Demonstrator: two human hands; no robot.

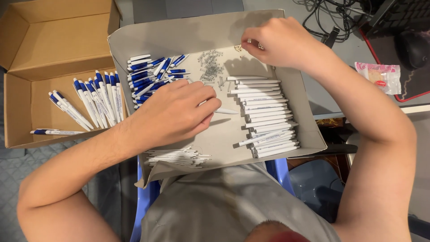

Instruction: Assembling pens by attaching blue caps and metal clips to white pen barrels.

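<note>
Left of the grey sorting tray, a brown carton holds finished blue-and-white pens. Over the tray's middle, the left hand pinches a white pen barrel, keeping it level for fitting. At the tray's far edge, beyond the stacked white barrels, the right hand closes its fingertips on a small spring, beside the loose springs.

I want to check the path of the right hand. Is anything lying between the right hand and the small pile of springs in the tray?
Nothing visible does. The right hand is at the far edge of the tray, and the springs lie on bare tray floor just beside it. The left hand holds a white pen part nearer the person, out of that path.
</note>
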